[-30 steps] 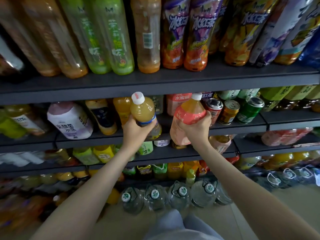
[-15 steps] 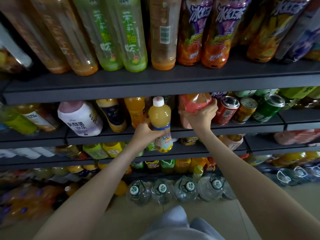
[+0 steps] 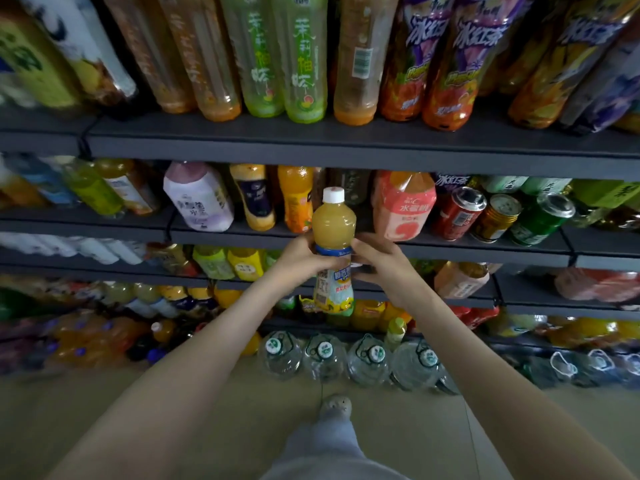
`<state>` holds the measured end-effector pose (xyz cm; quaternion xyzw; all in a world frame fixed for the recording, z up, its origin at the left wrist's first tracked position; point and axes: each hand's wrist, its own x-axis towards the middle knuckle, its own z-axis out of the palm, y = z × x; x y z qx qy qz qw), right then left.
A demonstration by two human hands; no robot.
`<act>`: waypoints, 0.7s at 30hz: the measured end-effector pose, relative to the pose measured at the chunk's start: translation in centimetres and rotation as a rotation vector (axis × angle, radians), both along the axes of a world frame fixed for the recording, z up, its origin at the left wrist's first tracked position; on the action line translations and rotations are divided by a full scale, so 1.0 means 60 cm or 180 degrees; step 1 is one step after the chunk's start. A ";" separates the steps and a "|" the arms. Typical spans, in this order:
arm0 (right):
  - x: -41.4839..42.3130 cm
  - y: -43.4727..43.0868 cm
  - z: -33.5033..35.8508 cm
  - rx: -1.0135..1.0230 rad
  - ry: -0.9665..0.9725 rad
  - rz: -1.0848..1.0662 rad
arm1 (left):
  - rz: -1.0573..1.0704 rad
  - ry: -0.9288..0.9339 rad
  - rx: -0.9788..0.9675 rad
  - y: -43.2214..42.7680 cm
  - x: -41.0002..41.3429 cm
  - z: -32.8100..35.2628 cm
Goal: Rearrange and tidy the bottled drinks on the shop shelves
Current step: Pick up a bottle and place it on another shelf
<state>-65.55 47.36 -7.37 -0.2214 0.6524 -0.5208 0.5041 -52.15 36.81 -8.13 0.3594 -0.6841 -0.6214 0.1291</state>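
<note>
Yellow juice bottle [image 3: 334,230] is held upright, left hand [image 3: 300,263] at nine o'clock, right hand [image 3: 379,261] at three, fingers curled round it.

The left hand [image 3: 300,259] is gripping a clear plastic bottle of cloudy yellow juice with a white cap [image 3: 333,230] around its waist and is holding it upright in front of the dark grey metal shelf [image 3: 221,237]. The right hand [image 3: 379,259] is holding the same bottle from the other side, its thumb lying against the blue label band. Just behind, to the right, a pink-labelled orange drink bottle [image 3: 403,207] is standing on that shelf, with a red can [image 3: 459,213], a gold can [image 3: 497,218] and a green can [image 3: 540,220] sitting beside it. Clear water jugs [image 3: 323,355] are sitting on the floor below.
</note>
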 end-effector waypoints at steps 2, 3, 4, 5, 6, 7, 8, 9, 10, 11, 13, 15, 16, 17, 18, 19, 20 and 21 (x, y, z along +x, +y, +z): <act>0.025 0.006 0.004 -0.0146 0.0143 0.0448 | 0.0103 -0.0020 -0.0040 0.014 0.034 0.007; 0.042 0.005 0.006 -0.0174 0.0190 0.0681 | 0.0156 -0.0017 -0.0076 0.020 0.053 0.012; 0.061 0.002 0.008 -0.0188 0.0248 0.0877 | 0.0197 -0.0031 -0.0145 0.022 0.073 0.017; 0.081 -0.004 0.013 -0.0210 0.0303 0.1022 | 0.0247 -0.0045 -0.0237 0.020 0.094 0.022; 0.101 -0.013 0.019 -0.0250 0.0345 0.1105 | 0.0273 -0.0079 -0.0329 0.018 0.118 0.032; 0.122 -0.025 0.026 -0.0302 0.0383 0.1141 | 0.0319 -0.0093 -0.0395 0.014 0.143 0.042; 0.144 -0.038 0.034 -0.0371 0.0442 0.1155 | 0.0367 -0.0109 -0.0410 0.007 0.170 0.052; 0.165 -0.053 0.043 -0.0441 0.0531 0.1152 | 0.0431 -0.0088 -0.0424 -0.001 0.197 0.064; 0.186 -0.068 0.052 -0.0513 0.0627 0.1151 | 0.0465 -0.0055 -0.0421 -0.008 0.225 0.078; 0.209 -0.085 0.062 -0.0581 0.0696 0.1158 | 0.0477 -0.0026 -0.0448 -0.018 0.254 0.089; 0.257 -0.121 0.082 -0.0723 0.0693 0.1199 | 0.0443 0.0027 -0.0526 -0.042 0.313 0.113; 0.312 -0.163 0.102 -0.0835 0.0762 0.1201 | 0.0526 0.0061 -0.0658 -0.075 0.380 0.134; 0.343 -0.185 0.112 -0.0902 0.0810 0.1187 | 0.0614 0.0065 -0.0742 -0.094 0.415 0.144; 0.375 -0.210 0.119 -0.0981 0.0817 0.1171 | 0.0714 0.0082 -0.0816 -0.114 0.451 0.155; 0.410 -0.236 0.127 -0.1059 0.0814 0.1164 | 0.0797 0.0086 -0.0866 -0.135 0.487 0.165; 0.447 -0.261 0.136 -0.1119 0.0807 0.1148 | 0.0857 0.0096 -0.0880 -0.155 0.522 0.175; 0.486 -0.288 0.145 -0.1188 0.0802 0.1123 | 0.0916 0.0111 -0.0878 -0.175 0.557 0.185; 0.525 -0.316 0.154 -0.1262 0.0817 0.1073 | 0.0989 0.0131 -0.0895 -0.196 0.592 0.194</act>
